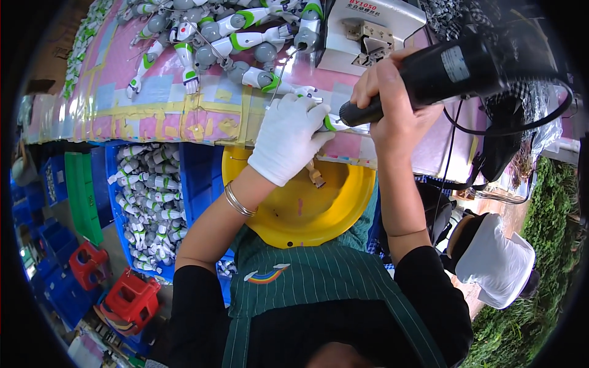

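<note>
My left hand (288,136), in a white glove, presses a small white and green toy limb (329,124) against the table edge; most of the limb is hidden under the fingers. Bare and closed, my right hand (392,101) grips a black electric screwdriver (438,70). Its tip points left and meets the toy limb beside my left fingertips. Beyond my hands lies a heap of jointed toy arms (239,43) in white, grey and green. A silver screw feeder (374,30) stands at the back, just past the screwdriver.
Below the table edge, a yellow basin (300,227) sits at my lap with a small brown piece (316,175) in it. On the left stands a blue crate (113,202) full of toy parts, near red stools (129,300). A person in white (497,257) is at right.
</note>
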{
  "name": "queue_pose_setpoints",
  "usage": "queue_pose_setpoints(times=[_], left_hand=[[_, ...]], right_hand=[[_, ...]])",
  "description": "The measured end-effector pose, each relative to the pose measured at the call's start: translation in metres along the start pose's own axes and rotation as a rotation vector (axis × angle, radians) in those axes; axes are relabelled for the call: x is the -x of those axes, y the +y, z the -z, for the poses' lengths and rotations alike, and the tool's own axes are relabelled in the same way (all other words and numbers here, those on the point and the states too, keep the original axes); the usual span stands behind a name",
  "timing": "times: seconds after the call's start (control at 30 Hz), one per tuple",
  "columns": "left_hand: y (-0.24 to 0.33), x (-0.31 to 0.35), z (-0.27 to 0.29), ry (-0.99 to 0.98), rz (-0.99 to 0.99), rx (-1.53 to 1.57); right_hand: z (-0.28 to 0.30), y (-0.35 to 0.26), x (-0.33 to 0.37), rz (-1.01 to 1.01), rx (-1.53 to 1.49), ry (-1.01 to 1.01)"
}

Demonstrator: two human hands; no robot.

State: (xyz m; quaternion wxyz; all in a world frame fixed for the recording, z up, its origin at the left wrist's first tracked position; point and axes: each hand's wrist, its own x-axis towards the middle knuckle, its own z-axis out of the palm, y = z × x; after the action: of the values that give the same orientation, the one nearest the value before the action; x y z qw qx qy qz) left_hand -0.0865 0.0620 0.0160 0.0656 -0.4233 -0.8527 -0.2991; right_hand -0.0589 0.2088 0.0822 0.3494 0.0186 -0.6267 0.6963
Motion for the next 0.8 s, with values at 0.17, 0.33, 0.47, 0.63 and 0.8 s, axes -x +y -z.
queue_pose_setpoints(times=[0.17, 0.33, 0.47, 0.63, 0.8], left_hand=[[0.000, -0.002, -0.001, -0.022, 0.027, 0.017], [0.001, 0.000, -0.001, -0.015, 0.043, 0.017], [0.000, -0.001, -0.002, -0.018, 0.033, 0.016], [0.000, -0.001, -0.002, -0.052, 0.053, 0.007], [-0.001, -0.003, 0.000, -0.052, 0.029, 0.027]], right_hand=[[0.003, 0.007, 0.006, 0.049, -0.071, -0.055], [0.001, 0.009, 0.009, 0.057, -0.055, -0.059], [0.000, 0.010, 0.012, 0.069, -0.002, -0.009], [-0.002, 0.012, 0.014, 0.085, 0.063, 0.023], [-0.009, 0.013, 0.016, 0.117, 0.205, 0.114]])
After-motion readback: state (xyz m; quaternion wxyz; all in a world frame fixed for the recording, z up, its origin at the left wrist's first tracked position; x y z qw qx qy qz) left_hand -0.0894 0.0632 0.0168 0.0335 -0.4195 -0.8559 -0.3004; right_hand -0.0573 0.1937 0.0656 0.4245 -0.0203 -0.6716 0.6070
